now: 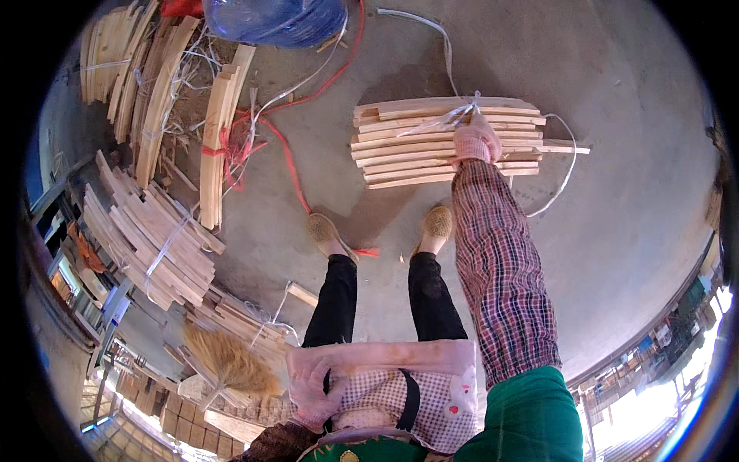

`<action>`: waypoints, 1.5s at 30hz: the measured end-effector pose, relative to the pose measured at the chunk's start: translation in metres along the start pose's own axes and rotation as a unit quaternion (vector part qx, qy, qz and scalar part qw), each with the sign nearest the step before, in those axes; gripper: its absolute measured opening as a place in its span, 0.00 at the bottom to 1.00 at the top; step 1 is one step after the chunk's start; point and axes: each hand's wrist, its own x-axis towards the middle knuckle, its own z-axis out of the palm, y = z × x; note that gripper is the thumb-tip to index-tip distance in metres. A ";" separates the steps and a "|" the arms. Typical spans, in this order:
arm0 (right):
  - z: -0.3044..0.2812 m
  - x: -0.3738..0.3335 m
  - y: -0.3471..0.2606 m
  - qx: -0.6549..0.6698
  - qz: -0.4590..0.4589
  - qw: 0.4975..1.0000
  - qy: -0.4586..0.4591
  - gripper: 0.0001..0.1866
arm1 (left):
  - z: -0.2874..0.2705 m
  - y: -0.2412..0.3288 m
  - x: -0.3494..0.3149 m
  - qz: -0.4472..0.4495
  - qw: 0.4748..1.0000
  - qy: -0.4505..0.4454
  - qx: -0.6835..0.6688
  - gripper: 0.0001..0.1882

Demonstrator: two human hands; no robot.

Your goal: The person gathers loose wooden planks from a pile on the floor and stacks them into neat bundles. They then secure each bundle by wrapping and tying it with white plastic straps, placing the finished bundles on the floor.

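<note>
Ahead of my feet is a bundle of pale wooden strips point(408, 142), lying crosswise; whether it rests fully on the floor I cannot tell. White plastic twine point(450, 117) ties it around the middle, with loose ends trailing off. My right hand point(476, 140), in a pink glove, is closed on the twine near the knot at the top of the bundle; its fingertips are partly hidden. At my waist, my left hand point(314, 393), also gloved, lies with fingers spread against the checked apron point(369, 393), holding nothing I can see.
On the left are several bundles of wooden strips point(158, 242), one tied with red cord point(231, 154). A straw broom point(227, 362) is near my left side. Red rope point(291, 165) runs along the concrete floor to my left shoe point(329, 232). A blue plastic-wrapped thing point(273, 19) is beyond.
</note>
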 end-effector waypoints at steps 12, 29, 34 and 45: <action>0.029 0.062 0.055 0.020 -0.095 0.994 0.054 0.23 | 0.011 -0.009 -0.015 -0.017 1.000 0.013 0.010 0.28; 0.101 0.020 0.276 0.075 -0.143 0.985 -0.062 0.23 | 0.009 0.006 0.004 0.017 0.998 -0.045 0.031 0.29; 0.073 0.001 0.227 0.126 -0.026 0.988 -0.086 0.18 | 0.009 0.009 -0.002 -0.003 0.999 -0.036 0.034 0.26; -0.068 -0.154 0.225 0.158 -0.138 0.970 -0.120 0.21 | 0.003 0.038 -0.020 -0.033 0.999 -0.018 0.039 0.25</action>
